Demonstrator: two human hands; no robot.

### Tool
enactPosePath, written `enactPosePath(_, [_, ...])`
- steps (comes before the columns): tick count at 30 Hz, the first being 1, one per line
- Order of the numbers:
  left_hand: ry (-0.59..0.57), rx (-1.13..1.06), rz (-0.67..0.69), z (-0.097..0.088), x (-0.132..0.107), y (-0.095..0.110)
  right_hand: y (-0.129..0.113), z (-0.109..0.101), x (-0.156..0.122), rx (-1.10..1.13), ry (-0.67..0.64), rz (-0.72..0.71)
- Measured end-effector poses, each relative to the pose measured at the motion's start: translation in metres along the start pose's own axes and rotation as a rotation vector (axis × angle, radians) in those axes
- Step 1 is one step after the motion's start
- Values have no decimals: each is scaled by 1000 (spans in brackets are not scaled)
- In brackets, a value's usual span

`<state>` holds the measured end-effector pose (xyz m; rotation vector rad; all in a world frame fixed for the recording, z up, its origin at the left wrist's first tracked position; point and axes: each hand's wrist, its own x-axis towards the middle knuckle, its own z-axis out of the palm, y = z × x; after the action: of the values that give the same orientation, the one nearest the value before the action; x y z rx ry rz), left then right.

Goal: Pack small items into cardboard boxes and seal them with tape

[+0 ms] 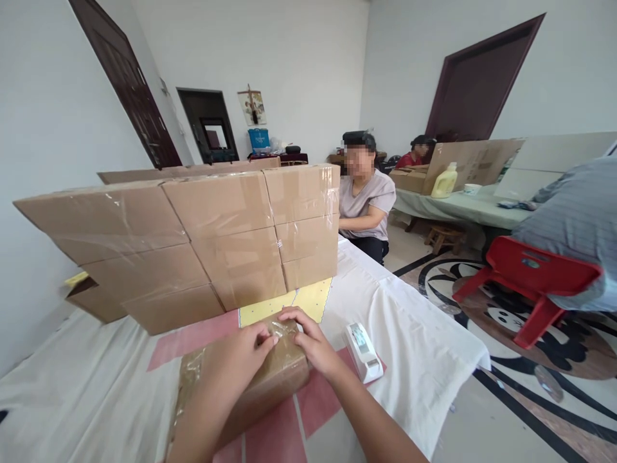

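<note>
A small cardboard box [270, 382] wrapped in clear tape lies on the table in front of me. My left hand [238, 360] rests on its top with the fingers curled against the far edge. My right hand [311, 341] presses on the far right corner, fingers bent down over the tape. A white tape dispenser [362, 352] lies on the table just right of my right hand.
A stack of taped cardboard boxes [202, 238] stands behind the small box. A white cloth [409, 334] covers the table, whose edge falls off at right. One person sits beyond the table end, another farther back. A red chair [530, 276] and a third person are at right.
</note>
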<state>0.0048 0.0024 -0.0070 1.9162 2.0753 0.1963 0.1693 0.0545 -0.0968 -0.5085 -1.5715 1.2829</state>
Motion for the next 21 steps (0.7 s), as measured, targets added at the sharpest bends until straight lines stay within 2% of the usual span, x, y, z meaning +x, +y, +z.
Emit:
enactPosePath(9, [17, 51, -35, 5, 4, -6, -5, 1, -1, 15, 4, -2])
enactPosePath(16, [47, 8, -182, 6, 7, -11, -3, 0, -1, 10, 4, -1])
enactPosePath(21, [68, -26, -156, 9, 10, -13, -6, 0, 0, 14, 3, -9])
